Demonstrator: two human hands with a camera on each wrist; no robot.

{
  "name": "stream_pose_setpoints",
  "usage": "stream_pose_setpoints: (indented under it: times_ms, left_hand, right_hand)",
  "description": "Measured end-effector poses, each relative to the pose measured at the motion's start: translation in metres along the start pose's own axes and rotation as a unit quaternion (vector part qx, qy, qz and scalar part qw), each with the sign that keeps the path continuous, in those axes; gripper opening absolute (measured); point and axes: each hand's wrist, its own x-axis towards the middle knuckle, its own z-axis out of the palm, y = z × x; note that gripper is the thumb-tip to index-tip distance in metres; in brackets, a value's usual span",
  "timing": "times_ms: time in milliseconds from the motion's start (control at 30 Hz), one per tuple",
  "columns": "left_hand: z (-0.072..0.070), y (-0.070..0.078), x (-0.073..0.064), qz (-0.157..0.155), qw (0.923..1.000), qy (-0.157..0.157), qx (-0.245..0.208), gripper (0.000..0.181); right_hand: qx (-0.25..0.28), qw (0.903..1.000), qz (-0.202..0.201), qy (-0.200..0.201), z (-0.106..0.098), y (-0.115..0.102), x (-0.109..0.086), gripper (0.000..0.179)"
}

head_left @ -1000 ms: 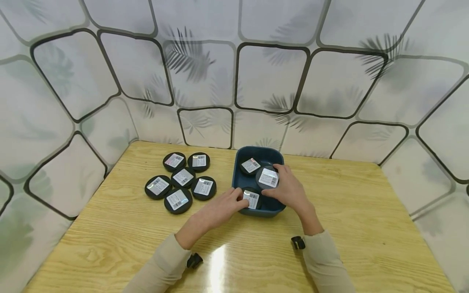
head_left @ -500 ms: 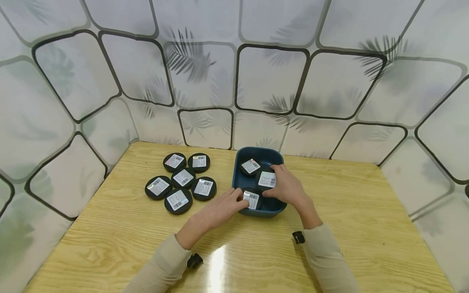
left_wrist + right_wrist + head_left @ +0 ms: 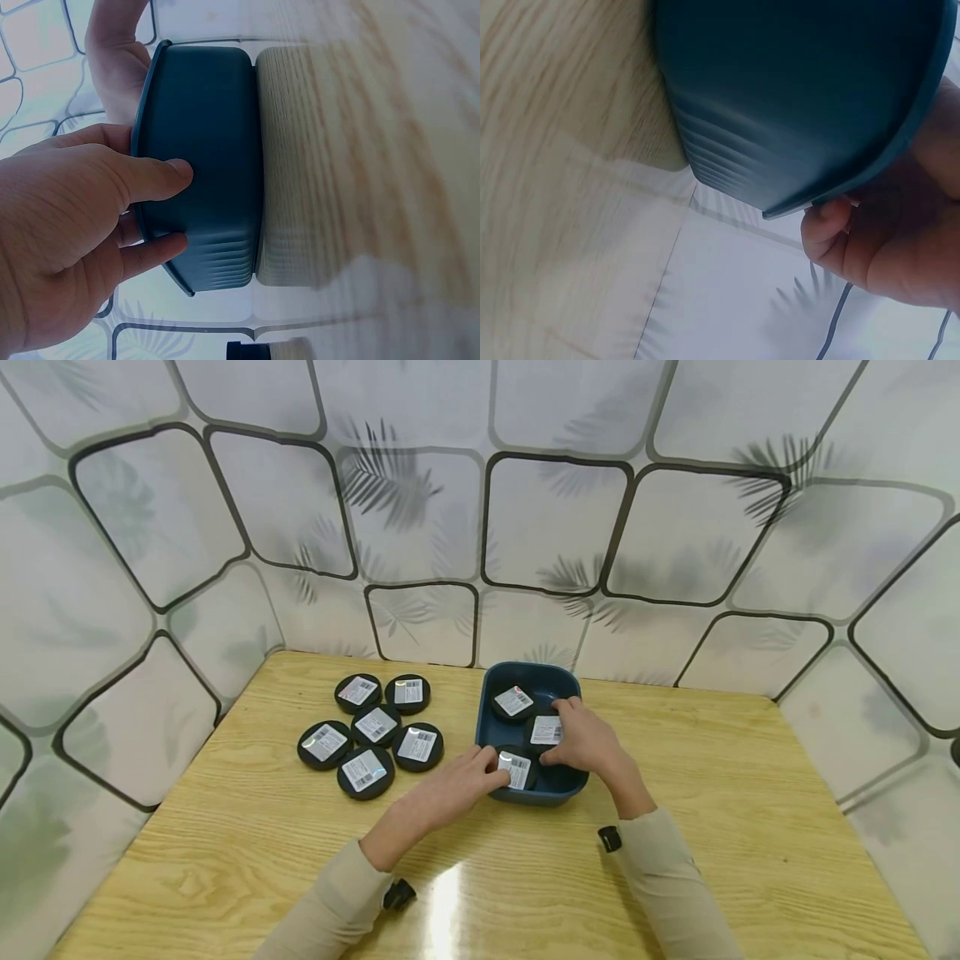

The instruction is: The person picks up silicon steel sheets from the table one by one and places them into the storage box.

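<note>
A dark blue rectangular bin (image 3: 551, 797) stands on the table, with flat black round discs bearing white barcode labels inside it. My left hand (image 3: 455, 782) grips the bin's near left rim; in the left wrist view its thumb (image 3: 161, 178) presses the outer wall while other fingers reach over the rim. Inside the bin, my right hand (image 3: 591, 742) holds a black disc (image 3: 545, 730) by its edge between thumb and fingers. Next to it lie one disc (image 3: 513, 702) at the back left and another (image 3: 517, 768) at the front left. In the right wrist view the bin wall hides the held disc.
Left of the bin, several more labelled black discs (image 3: 376, 724) lie in a loose cluster on the wooden table (image 3: 712, 827). A patterned curtain (image 3: 555, 518) rises behind the table's back edge. Dark wrist devices (image 3: 398, 894) sit at both sleeves.
My right hand has lowered its disc deeper into the bin, beside the other two, shifting slightly left. The left hand has stayed at the rim.
</note>
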Motion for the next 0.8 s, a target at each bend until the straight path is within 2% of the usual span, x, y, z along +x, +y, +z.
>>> stream_pose_setpoints:
  times_ms: [433,800]
  left_hand:
    - [-0.0002,0.0001,0.0002,0.003,1.0,-0.001,0.005,0.02]
    - [-0.0001,0.0002,0.0008,-0.007,0.9999,-0.016,-0.002,0.022]
  right_hand:
    - [-0.069,0.9973,0.0,-0.026,0.0006,-0.0034,0.006,0.085]
    - [-0.081,0.996,0.011,-0.037,0.0012,-0.0042,0.0102,0.087]
